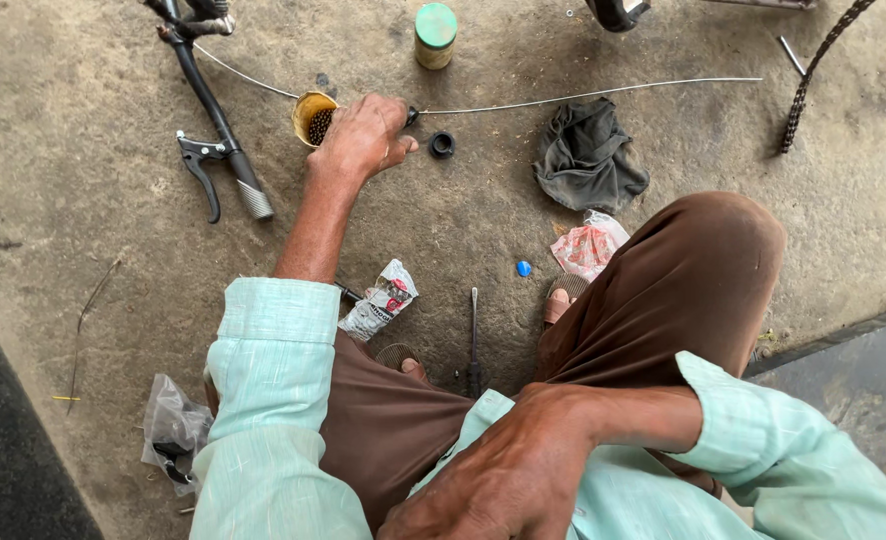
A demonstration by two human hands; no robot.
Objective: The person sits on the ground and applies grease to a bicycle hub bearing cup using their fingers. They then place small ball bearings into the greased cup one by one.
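Left hand (363,135) covers tin (313,115); right hand (503,480) cut off.

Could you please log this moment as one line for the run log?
left hand: reaching into small tin of bearing balls | right hand: resting on lap | nearby: black ring, dark rag

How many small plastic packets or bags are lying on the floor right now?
3: a white packet by the left forearm, a red-printed bag beside the right knee, a clear bag at the left elbow. Others may be hidden under the legs.

Soft even daylight, sharp focus
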